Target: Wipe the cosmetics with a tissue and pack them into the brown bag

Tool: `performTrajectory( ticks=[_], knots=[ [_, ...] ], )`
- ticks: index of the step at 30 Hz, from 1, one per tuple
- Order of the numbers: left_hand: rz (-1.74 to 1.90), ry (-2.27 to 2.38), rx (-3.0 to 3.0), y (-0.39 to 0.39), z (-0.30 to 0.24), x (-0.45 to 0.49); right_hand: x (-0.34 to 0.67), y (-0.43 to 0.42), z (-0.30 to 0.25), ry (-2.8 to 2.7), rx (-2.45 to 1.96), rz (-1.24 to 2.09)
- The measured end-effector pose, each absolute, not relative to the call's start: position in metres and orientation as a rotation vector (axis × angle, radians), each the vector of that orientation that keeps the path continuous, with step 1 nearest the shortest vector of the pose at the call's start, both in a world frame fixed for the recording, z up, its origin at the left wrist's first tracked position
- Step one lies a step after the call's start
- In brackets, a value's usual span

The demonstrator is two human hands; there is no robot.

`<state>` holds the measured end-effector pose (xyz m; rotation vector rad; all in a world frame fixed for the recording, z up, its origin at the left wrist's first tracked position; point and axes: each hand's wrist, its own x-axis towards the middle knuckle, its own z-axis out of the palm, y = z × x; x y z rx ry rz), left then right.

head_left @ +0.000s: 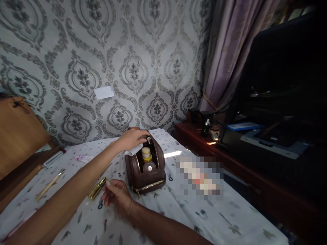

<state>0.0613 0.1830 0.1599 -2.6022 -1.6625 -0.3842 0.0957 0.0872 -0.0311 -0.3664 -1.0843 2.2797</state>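
Observation:
A dark brown toiletry bag (146,185) stands unzipped on a white patterned cloth, with a yellow container with a pale lid (146,153) inside. My left hand (134,139) grips the bag's far left rim, its fingers reaching over the opening. Something pale grey, like a thin cloth (134,150), shows under that hand. In front of the bag is my right hand (118,195), fingers loosely curled and apart. Its thumb is close to a shiny gold bottle (96,190); I cannot tell whether they touch.
A wooden-handled brush (50,184) and a white-and-purple tube (84,158) lie on the left. Right of the bag is a blurred-out item (199,177). A reddish-brown cabinet (184,131) with a large black screen (281,85) borders the right side; patterned wallpaper is behind.

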Motion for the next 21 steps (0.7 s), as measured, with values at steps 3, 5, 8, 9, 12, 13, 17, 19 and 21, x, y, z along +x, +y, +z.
performTrajectory(
  ticks=[3,5,8,9,12,13,17,19,21],
  knots=[
    [-0.712,-1.689,-2.499,0.164,0.160,0.060,0.098,0.087,-0.030,-1.092,-0.368,2.277],
    [-1.012,-1.701,-2.373,0.143,0.151,0.055,0.099,0.088,-0.032,-1.087,-0.365,2.281],
    [-1.163,-1.771,-2.191,0.103,0.120,0.044,0.097,0.090,-0.038,-1.075,-0.346,2.299],
    [-1.138,-1.820,-2.136,0.089,0.106,0.039,0.096,0.090,-0.041,-1.068,-0.338,2.299],
    [-1.077,-1.987,-2.015,0.049,0.061,0.025,0.091,0.091,-0.048,-1.040,-0.322,2.277],
    [-1.088,-2.023,-1.990,0.038,0.048,0.020,0.090,0.090,-0.050,-1.039,-0.320,2.269],
    [-1.241,-2.100,-1.901,0.010,0.013,0.007,0.090,0.086,-0.052,-1.091,-0.324,2.258],
    [-1.379,-2.085,-1.901,0.003,0.007,0.004,0.091,0.084,-0.052,-1.122,-0.328,2.255],
    [-1.530,-2.074,-1.881,-0.001,0.004,0.004,0.093,0.084,-0.049,-1.142,-0.331,2.257]
  ],
)
